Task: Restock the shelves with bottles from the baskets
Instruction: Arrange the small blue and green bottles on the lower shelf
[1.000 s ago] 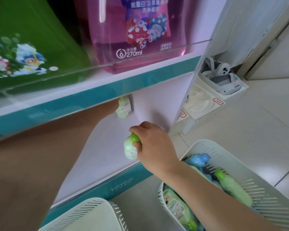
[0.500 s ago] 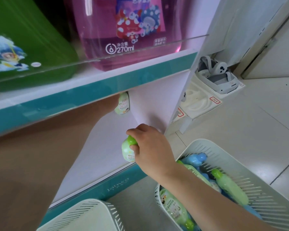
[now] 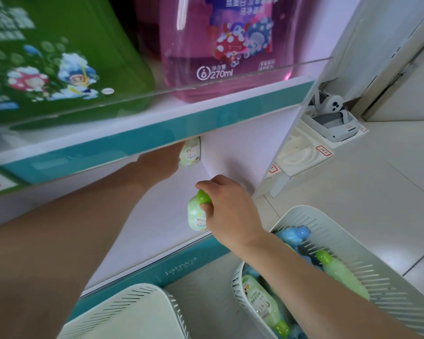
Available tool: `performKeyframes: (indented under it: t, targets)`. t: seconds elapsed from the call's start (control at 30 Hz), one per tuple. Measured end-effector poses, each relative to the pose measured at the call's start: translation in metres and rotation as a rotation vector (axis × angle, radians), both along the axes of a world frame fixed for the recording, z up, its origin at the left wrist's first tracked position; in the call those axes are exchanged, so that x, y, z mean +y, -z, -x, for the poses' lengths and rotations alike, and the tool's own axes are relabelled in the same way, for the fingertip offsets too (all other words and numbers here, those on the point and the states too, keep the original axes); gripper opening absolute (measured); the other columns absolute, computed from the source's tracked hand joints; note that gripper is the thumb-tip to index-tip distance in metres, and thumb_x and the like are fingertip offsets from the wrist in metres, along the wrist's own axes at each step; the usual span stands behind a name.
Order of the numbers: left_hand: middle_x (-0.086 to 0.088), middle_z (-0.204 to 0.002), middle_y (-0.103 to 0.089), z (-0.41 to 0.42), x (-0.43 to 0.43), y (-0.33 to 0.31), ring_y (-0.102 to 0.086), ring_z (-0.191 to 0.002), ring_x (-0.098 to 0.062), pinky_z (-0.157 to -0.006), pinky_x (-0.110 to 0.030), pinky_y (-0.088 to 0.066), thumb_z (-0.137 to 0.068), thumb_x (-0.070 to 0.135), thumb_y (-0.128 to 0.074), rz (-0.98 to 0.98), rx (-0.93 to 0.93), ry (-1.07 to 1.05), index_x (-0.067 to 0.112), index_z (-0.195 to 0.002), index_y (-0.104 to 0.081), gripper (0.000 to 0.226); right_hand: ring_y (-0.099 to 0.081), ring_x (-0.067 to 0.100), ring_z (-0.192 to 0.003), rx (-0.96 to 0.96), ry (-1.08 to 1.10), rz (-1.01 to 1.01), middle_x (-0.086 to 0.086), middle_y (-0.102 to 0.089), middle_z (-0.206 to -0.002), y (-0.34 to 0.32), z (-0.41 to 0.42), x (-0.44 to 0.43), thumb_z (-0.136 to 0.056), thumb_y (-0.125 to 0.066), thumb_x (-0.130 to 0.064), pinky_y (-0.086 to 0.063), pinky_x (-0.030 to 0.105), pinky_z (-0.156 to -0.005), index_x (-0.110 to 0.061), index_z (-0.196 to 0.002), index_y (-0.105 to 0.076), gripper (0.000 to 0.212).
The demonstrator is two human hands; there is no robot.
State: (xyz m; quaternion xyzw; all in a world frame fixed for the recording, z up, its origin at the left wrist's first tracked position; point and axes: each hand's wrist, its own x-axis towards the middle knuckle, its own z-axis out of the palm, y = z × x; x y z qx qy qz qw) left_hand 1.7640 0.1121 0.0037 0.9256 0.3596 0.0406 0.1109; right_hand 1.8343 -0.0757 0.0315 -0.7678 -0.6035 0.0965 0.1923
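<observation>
Pale green bottle (image 3: 195, 214) with bright green cap, white slotted basket (image 3: 367, 270), teal shelf edge (image 3: 157, 133)

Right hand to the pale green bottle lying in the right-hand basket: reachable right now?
Probably not yet. The basket is open-topped and nothing covers the pale green bottle, but the right hand grips a small green-capped bottle at the lower shelf; it would need to set that down first.

Headset (image 3: 333, 113): white and grey, in its tray at the floor's far corner, to my right.
Moulded tray (image 3: 294, 152): white, with a red-edged label, on the floor just beside the headset.
Floor (image 3: 353, 196): pale tiles.
</observation>
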Motion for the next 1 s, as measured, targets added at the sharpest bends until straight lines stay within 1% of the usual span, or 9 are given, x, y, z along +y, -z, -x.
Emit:
performKeyframes:
  t: [0.07,0.17,0.23,0.33,0.4,0.5,0.63,0.8,1.0]
  targets:
    - [-0.008,-0.152,-0.026,0.009,-0.005,0.004,-0.043,-0.129,-0.034,-0.096,-0.042,-0.046,-0.088,0.008,-0.059,0.017,0.012,-0.024,0.027,-0.149,-0.018,0.076,-0.055,0.024,-0.101,-0.031,0.009,-0.007,0.003,-0.060,-0.111,-0.001,0.000,0.007,-0.084,-0.057,-0.006,-0.045,0.031,-0.076,-0.019,-0.123,-0.059,0.041]
    - [-0.006,-0.150,-0.032,0.032,-0.014,0.012,-0.040,-0.132,-0.029,-0.104,-0.041,-0.041,-0.091,0.015,-0.058,0.027,0.116,-0.054,0.023,-0.147,-0.027,0.065,-0.055,0.022,-0.102,-0.084,0.024,0.003,0.002,-0.058,-0.113,-0.002,-0.002,0.020,-0.086,-0.054,-0.007,-0.041,0.029,-0.071,-0.020,-0.123,-0.059,0.039]
    - [-0.006,-0.144,-0.038,0.046,-0.018,0.019,-0.040,-0.131,-0.026,-0.107,-0.040,-0.038,-0.093,0.018,-0.056,0.054,0.187,-0.066,0.019,-0.144,-0.033,0.056,-0.055,0.023,-0.104,-0.097,0.047,0.026,0.003,-0.056,-0.116,-0.002,-0.004,0.031,-0.087,-0.053,-0.008,-0.042,0.029,-0.072,-0.020,-0.124,-0.057,0.039]
    - [-0.006,-0.142,-0.038,0.066,-0.027,0.028,-0.037,-0.132,-0.024,-0.109,-0.039,-0.035,-0.095,0.022,-0.051,0.095,0.321,-0.089,0.018,-0.142,-0.037,0.049,-0.056,0.029,-0.102,-0.128,0.065,0.070,0.008,-0.054,-0.116,0.001,-0.007,0.048,-0.086,-0.053,-0.006,-0.044,0.032,-0.073,-0.017,-0.123,-0.055,0.039]
    - [-0.005,-0.141,-0.039,0.076,-0.032,0.031,-0.036,-0.132,-0.023,-0.108,-0.037,-0.035,-0.096,0.023,-0.049,0.127,0.371,-0.092,0.017,-0.140,-0.039,0.045,-0.057,0.031,-0.101,-0.147,0.076,0.099,0.010,-0.053,-0.115,0.001,-0.010,0.059,-0.086,-0.052,-0.006,-0.045,0.034,-0.074,-0.015,-0.121,-0.055,0.037]
    - [-0.004,-0.139,-0.041,0.089,-0.037,0.035,-0.037,-0.130,-0.022,-0.107,-0.036,-0.035,-0.097,0.023,-0.048,0.138,0.368,-0.093,0.016,-0.140,-0.040,0.044,-0.058,0.034,-0.102,-0.171,0.093,0.117,0.013,-0.053,-0.116,0.002,-0.016,0.075,-0.086,-0.052,-0.008,-0.047,0.038,-0.082,-0.012,-0.122,-0.054,0.036]
    - [-0.002,-0.139,-0.041,0.096,-0.042,0.037,-0.038,-0.128,-0.021,-0.106,-0.035,-0.036,-0.097,0.025,-0.047,0.133,0.362,-0.083,0.017,-0.140,-0.039,0.045,-0.056,0.032,-0.109,-0.230,0.102,0.123,0.014,-0.057,-0.121,0.006,-0.020,0.095,-0.087,-0.048,-0.005,-0.046,0.036,-0.088,-0.009,-0.123,-0.054,0.037]
    - [-0.002,-0.138,-0.042,0.102,-0.045,0.037,-0.038,-0.127,-0.020,-0.105,-0.036,-0.038,-0.098,0.025,-0.046,0.114,0.370,-0.060,0.016,-0.139,-0.041,0.042,-0.058,0.031,-0.107,-0.196,0.168,0.064,0.013,-0.061,-0.118,0.010,-0.020,0.108,-0.091,-0.042,-0.004,-0.049,0.036,-0.090,-0.007,-0.117,-0.057,0.031]
    - [-0.003,-0.136,-0.044,0.106,-0.048,0.037,-0.041,-0.125,-0.021,-0.104,-0.036,-0.038,-0.097,0.025,-0.048,0.115,0.368,-0.051,0.014,-0.136,-0.045,0.040,-0.059,0.032,-0.106,-0.197,0.195,0.047,0.014,-0.062,-0.117,0.012,-0.021,0.116,-0.092,-0.038,-0.005,-0.050,0.035,-0.087,-0.006,-0.117,-0.058,0.032]
